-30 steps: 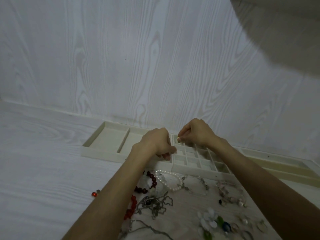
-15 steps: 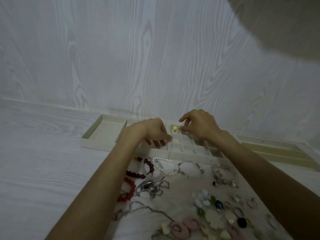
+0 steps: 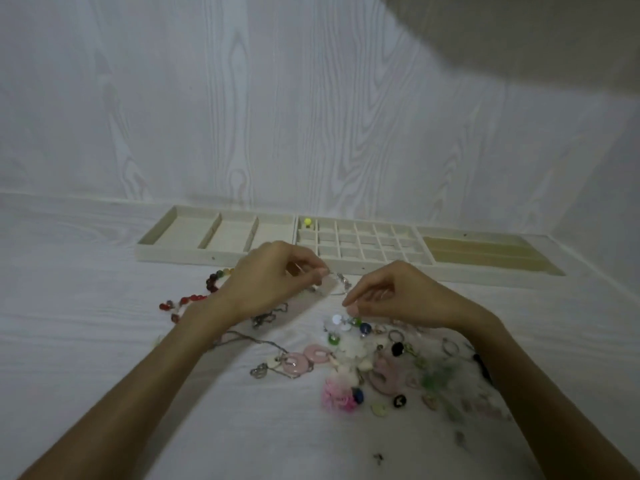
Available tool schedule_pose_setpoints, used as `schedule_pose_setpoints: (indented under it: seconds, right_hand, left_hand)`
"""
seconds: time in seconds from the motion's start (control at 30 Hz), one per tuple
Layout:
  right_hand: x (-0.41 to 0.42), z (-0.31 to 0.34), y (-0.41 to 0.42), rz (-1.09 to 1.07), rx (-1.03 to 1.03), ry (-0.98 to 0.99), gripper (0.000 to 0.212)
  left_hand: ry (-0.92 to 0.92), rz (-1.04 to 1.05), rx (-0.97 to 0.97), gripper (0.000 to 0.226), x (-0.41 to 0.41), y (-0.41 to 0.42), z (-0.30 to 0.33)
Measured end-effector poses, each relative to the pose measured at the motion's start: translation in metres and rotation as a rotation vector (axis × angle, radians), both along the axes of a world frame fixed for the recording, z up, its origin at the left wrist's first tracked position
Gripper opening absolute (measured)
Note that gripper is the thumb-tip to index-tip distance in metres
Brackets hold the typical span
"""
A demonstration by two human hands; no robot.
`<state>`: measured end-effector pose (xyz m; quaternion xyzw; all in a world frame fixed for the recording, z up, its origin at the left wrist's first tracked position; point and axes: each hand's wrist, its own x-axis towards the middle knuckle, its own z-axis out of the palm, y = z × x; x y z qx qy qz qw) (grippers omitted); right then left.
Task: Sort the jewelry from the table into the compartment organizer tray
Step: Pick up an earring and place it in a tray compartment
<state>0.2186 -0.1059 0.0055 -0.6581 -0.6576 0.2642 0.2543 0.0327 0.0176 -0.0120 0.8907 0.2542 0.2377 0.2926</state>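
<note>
Head view — jewelry [image 3: 349, 355] lies just below right hand [image 3: 398, 299], near table edge.

White wood-grain table [image 3: 69, 358] — organizer tray [image 3: 173, 252], scattered jewelry [image 3: 346, 358].

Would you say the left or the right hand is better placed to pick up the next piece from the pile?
Probably the right. The right hand hovers with thumb and forefinger poised just above the white and green beads, apparently holding nothing. The left hand already seems to pinch a thin bracelet.
</note>
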Motion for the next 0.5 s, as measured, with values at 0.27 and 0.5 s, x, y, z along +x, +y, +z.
schedule_pose_setpoints:
  seconds: [0.27,0.5]
  right_hand:
    - [0.018,0.011,-0.032,0.177,-0.128,-0.098,0.039]
    - [0.018,-0.010,-0.028,0.256,-0.245,-0.369,0.071]
  left_hand:
    - [0.215,-0.470,-0.249,0.038,-0.009,-0.031,0.005]
    - [0.349,-0.425,-0.108,0.041,-0.002,-0.035,-0.011]
